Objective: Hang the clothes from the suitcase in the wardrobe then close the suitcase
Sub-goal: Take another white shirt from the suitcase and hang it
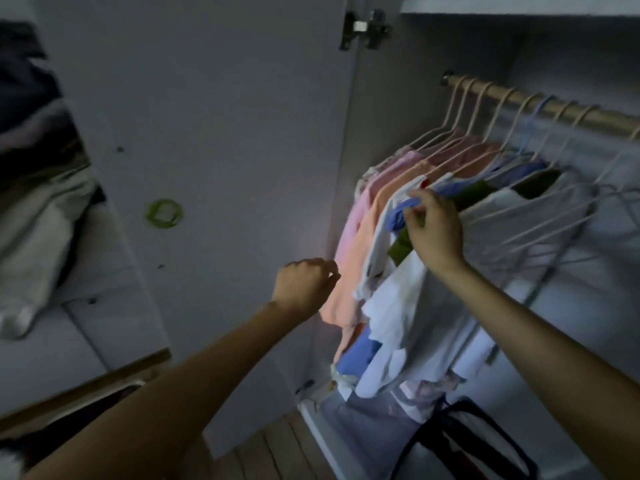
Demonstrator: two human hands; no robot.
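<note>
No words, brands or numbers can be read anywhere. The green ring [164,213] stuck on the wardrobe door [207,133] carries no lettering that shows (it is blurred), and the hanging clothes [398,237] show no legible tags or prints in this dim light.

The rail [540,102] runs out past the right edge. The pile of cloth [38,188] at the left is blurred. The right hand [433,230] hides its own fingertips among the hanging clothes [388,306].
</note>
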